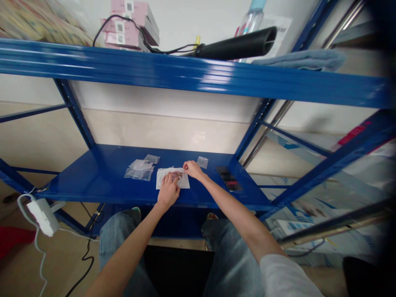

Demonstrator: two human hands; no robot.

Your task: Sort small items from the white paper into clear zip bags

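Observation:
On the blue shelf [105, 173] lies a white sheet, perhaps paper or cloth [184, 183], with small pinkish and brown pieces [177, 175] on it. My left hand [168, 190] rests on the sheet with its fingers stretched out, touching or covering some of the pieces. At the sheet's upper right corner, my right hand [193, 169] is closed in a pinch. What its fingertips hold is too small to make out. Several clear plastic bags [140, 168] lie in a loose pile to the left. Another small clear bag [203, 162] sits just beyond my right hand.
A phone [229, 179] lies right of my right forearm. Overhead runs a blue shelf beam [185, 74], with pink boxes [133, 24], a black tube [238, 43], a bottle [254, 20] and a blue cloth [306, 60] above it. A white power strip [45, 216] hangs at left.

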